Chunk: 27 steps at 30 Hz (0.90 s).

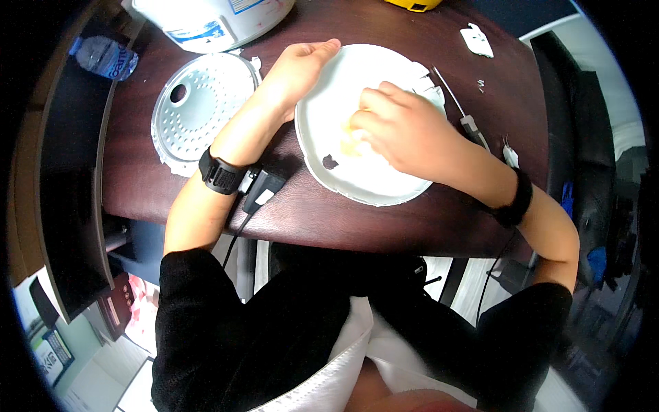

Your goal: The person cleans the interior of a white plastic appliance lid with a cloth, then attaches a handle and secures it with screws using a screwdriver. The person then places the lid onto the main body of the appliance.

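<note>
A round white plastic lid (391, 187) with a raised rim lies on the dark brown table in front of me. Its upper right edge is broken, and a dark hole or spot shows near its lower left rim. My left hand (296, 74) grips the lid's upper left rim, thumb along the top edge. Over the lid's middle, my right hand (405, 127) is closed on a pale yellow piece (351, 141), pressed to the lid's surface. Fingers and blur hide most of that piece, so I cannot tell whether it is sponge or cloth.
Left of the lid lies a perforated white disc (202, 110), with a white bucket (226, 24) behind it. A water bottle (104, 58) is at far left. Right are a screwdriver (456, 103), a white fragment (476, 41) and small metal bits (480, 86). A cabled black box (264, 189) hangs by my left wrist.
</note>
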Motion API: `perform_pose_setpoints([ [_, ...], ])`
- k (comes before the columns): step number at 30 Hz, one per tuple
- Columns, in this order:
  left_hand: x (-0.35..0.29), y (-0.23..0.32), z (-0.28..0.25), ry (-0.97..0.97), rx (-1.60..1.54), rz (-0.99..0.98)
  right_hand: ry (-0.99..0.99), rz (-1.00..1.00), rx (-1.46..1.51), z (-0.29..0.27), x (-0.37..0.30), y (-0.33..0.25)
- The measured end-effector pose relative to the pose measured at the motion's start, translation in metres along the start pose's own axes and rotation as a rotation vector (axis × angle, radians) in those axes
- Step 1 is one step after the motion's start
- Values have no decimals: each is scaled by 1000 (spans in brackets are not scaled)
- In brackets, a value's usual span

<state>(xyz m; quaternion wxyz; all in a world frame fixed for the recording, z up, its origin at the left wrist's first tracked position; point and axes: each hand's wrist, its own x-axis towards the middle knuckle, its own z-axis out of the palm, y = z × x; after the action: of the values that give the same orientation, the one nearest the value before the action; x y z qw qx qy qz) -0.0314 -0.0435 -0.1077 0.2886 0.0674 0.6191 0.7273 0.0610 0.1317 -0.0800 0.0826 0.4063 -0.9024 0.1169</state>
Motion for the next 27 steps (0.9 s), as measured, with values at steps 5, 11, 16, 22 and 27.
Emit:
perform_pose_setpoints([
  [5, 0, -2, 8, 0, 14, -21, -5, -93, 81, 15, 34, 16],
  [11, 0, -2, 8, -57, 5, -51, -6, 35, 48, 12, 1, 54],
  [16, 4, -9, 4, -142, 16, -61, -3, -26, 34, 5, -22, 23],
  [22, -3, 0, 12, -53, 25, -47, 58, -124, 66, 20, 9, -1],
  [27, 2, -8, 0, -99, 11, -52, -14, -116, -18, 23, 23, 32],
])
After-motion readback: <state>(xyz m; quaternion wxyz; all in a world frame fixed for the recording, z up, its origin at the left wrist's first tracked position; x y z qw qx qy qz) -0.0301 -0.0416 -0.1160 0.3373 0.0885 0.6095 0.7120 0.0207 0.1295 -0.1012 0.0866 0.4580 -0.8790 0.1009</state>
